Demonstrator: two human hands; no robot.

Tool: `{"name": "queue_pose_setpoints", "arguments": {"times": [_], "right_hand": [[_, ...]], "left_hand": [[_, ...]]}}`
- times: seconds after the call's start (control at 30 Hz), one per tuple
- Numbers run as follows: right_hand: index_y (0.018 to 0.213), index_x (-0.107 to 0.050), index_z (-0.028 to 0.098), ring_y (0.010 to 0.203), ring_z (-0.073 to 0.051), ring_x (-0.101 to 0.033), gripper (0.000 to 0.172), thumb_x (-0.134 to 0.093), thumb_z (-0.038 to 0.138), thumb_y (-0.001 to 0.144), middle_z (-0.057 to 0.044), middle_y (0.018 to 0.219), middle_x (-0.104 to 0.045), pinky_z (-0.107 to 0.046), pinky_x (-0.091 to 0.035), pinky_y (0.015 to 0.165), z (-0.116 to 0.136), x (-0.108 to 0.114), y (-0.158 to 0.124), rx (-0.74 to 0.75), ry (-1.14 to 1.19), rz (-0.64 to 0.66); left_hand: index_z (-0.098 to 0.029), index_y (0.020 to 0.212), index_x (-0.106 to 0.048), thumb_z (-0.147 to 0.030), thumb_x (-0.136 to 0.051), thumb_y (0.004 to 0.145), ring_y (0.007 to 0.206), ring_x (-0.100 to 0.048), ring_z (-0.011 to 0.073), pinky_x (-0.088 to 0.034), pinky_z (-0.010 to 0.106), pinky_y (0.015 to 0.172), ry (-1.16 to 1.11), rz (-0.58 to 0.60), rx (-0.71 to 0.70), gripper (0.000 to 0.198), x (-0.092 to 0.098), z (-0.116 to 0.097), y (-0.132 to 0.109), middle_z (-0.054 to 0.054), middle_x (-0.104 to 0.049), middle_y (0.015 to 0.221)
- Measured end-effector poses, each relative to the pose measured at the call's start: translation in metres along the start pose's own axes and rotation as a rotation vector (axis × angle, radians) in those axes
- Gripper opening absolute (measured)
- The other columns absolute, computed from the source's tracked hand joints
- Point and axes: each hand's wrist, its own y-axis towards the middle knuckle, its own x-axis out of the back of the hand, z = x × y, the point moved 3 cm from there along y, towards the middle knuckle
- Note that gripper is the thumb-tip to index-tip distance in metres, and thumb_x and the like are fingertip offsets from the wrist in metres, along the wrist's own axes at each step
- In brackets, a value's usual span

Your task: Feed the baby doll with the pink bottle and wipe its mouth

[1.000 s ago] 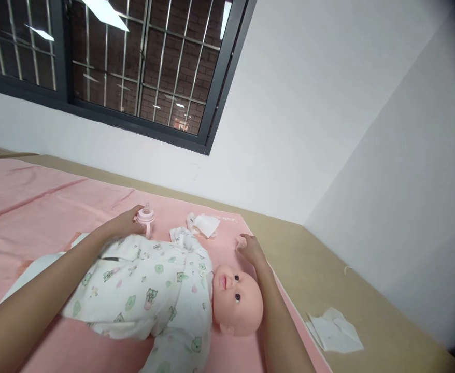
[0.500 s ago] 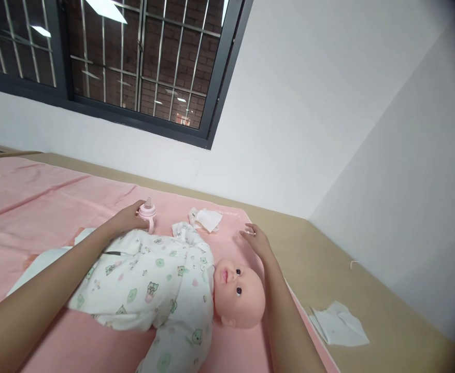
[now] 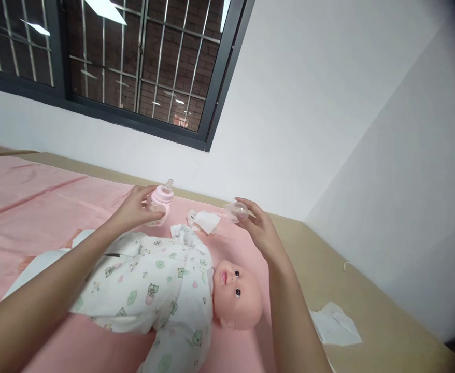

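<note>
A baby bottle (image 3: 162, 196) with a pink collar and a clear nipple is gripped in my left hand (image 3: 134, 208), tilted slightly to the right above the doll's side. Between the fingers of my right hand (image 3: 261, 230) is a clear domed bottle cap (image 3: 238, 210), held over the blanket's far right corner. Below and between my arms lies a baby doll (image 3: 237, 298) on its back, its head to the right. It wears a white patterned outfit (image 3: 150, 280) with green and pink prints. My left forearm passes over the doll's lower body.
A pink blanket (image 3: 13, 207) covers much of the tan surface (image 3: 301, 246). A crumpled white tissue (image 3: 207, 221) lies beyond the doll's arm, and another white tissue (image 3: 336, 324) is at the right. Behind stand a white wall (image 3: 282, 103) and a barred window (image 3: 134, 57).
My left hand has lifted the bottle and moved it right. My right hand has risen from the blanket, now with the clear cap in its fingers. The doll has stayed in place.
</note>
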Motion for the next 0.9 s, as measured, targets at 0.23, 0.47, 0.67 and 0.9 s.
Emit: {"name": "queue_pose_setpoints", "arguments": {"times": [0.23, 0.47, 0.67, 0.9], "right_hand": [[0.13, -0.047, 0.031, 0.109, -0.019, -0.06, 0.049, -0.061, 0.046, 0.086, -0.006, 0.128, -0.056, -0.033, -0.055, 0.088, 0.043, -0.034, -0.023, 0.218, 0.079, -0.126], [0.12, -0.057, 0.03, 0.106, -0.019, -0.061, 0.037, -0.065, 0.039, 0.085, -0.005, 0.124, -0.059, -0.032, -0.054, 0.088, 0.053, -0.056, -0.034, 0.239, 0.052, -0.029], [0.122, -0.054, 0.028, 0.105, -0.018, -0.062, 0.038, -0.062, 0.041, 0.087, -0.006, 0.122, -0.06, -0.029, -0.056, 0.081, 0.049, -0.066, -0.036, 0.183, 0.142, -0.019], [0.118, -0.057, 0.026, 0.097, -0.017, -0.064, 0.04, -0.066, 0.042, 0.083, -0.006, 0.122, -0.06, -0.028, -0.056, 0.08, 0.048, -0.067, -0.034, 0.167, 0.226, 0.031]], "left_hand": [[-0.035, 0.13, -0.055, -0.035, -0.073, 0.06, 0.11, -0.055, 0.0276, -0.051, 0.037, 0.091, -0.035, 0.221, -0.149, 0.072, -0.006, -0.053, -0.031, 0.004, -0.053, 0.124], [-0.037, 0.123, -0.061, -0.037, -0.076, 0.057, 0.114, -0.053, 0.0293, -0.049, 0.04, 0.098, -0.06, 0.239, -0.199, 0.067, 0.001, -0.077, -0.044, 0.001, -0.057, 0.121], [-0.034, 0.112, -0.069, -0.037, -0.078, 0.054, 0.106, -0.057, 0.0295, -0.057, 0.039, 0.081, -0.117, 0.214, -0.184, 0.058, 0.005, -0.081, -0.046, 0.004, -0.058, 0.115], [-0.033, 0.107, -0.073, -0.042, -0.08, 0.055, 0.114, -0.054, 0.0325, -0.058, 0.038, 0.083, -0.104, 0.207, -0.223, 0.053, 0.008, -0.08, -0.049, 0.004, -0.053, 0.121]]}}
